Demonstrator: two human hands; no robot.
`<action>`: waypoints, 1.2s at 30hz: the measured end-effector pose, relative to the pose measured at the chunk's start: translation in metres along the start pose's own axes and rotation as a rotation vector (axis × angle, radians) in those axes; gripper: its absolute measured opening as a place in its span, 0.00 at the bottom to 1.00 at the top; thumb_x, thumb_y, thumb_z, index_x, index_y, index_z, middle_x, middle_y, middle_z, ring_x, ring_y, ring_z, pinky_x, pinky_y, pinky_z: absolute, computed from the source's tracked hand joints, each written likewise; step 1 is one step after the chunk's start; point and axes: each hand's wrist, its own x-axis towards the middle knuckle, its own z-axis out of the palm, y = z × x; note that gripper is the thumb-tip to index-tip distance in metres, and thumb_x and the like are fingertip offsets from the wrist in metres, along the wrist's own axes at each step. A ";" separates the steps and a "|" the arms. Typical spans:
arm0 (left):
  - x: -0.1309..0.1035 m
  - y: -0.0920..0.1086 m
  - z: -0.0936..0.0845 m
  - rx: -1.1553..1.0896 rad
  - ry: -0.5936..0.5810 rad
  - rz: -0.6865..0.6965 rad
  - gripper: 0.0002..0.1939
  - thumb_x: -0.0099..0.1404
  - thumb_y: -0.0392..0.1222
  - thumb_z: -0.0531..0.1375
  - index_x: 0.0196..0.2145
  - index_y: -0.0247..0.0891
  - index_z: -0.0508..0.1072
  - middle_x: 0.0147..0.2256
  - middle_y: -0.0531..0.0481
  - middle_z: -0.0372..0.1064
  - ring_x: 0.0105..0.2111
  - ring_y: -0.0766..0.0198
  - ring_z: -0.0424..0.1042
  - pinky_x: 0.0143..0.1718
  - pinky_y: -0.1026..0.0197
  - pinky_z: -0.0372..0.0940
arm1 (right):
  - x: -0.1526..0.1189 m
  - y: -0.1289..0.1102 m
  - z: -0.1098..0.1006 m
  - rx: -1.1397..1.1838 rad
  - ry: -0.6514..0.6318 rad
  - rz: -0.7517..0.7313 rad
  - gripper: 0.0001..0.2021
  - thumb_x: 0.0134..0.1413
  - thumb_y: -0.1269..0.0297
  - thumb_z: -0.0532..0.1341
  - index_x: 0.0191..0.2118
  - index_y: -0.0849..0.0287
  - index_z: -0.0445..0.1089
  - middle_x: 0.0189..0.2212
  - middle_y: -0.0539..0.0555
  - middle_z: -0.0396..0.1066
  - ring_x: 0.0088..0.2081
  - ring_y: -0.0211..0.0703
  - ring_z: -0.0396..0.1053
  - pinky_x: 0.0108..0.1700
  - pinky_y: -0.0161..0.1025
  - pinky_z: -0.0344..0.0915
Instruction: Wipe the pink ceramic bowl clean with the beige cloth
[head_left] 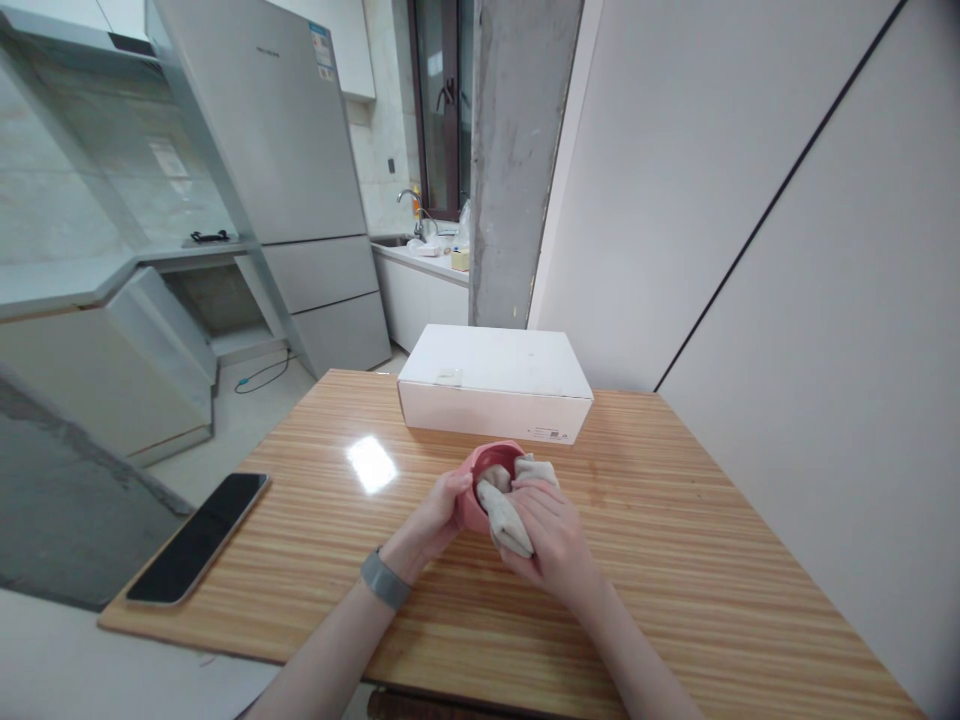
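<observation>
White cardboard box [495,385] lay beyond both hands, near them. Black-screened smartphone [199,540] was well apart, to the left of the left hand. Pink bowl [471,500] sat between the hands, tilted; left hand [448,502] gripped its side, fingers curled round. Beige cloth [504,515], partly inside the bowl, was bunched under the right hand [546,530], fingers bent over it, pressed together.

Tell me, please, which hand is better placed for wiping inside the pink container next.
Probably the right hand: it holds the cloth, partly inside the container, while the left hand grips the container's side.
</observation>
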 end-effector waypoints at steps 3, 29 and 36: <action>0.001 -0.002 -0.002 -0.045 -0.012 -0.019 0.21 0.59 0.46 0.63 0.48 0.33 0.75 0.47 0.41 0.75 0.48 0.53 0.72 0.50 0.57 0.64 | -0.001 0.002 -0.001 0.057 0.063 0.023 0.18 0.52 0.71 0.60 0.50 0.60 0.66 0.36 0.59 0.76 0.38 0.51 0.73 0.48 0.54 0.69; -0.002 0.006 0.000 -0.324 -0.019 -0.163 0.33 0.62 0.60 0.57 0.58 0.36 0.64 0.53 0.38 0.70 0.46 0.51 0.73 0.36 0.56 0.73 | 0.001 0.027 0.000 1.288 0.953 1.460 0.15 0.52 0.55 0.64 0.45 0.53 0.74 0.41 0.51 0.80 0.44 0.52 0.77 0.46 0.49 0.75; -0.002 0.001 0.000 -0.296 -0.017 -0.181 0.32 0.64 0.60 0.56 0.58 0.36 0.65 0.53 0.38 0.69 0.47 0.51 0.73 0.38 0.54 0.73 | 0.003 0.015 0.012 1.243 0.848 1.375 0.18 0.52 0.50 0.63 0.45 0.53 0.74 0.43 0.51 0.79 0.48 0.52 0.75 0.48 0.48 0.74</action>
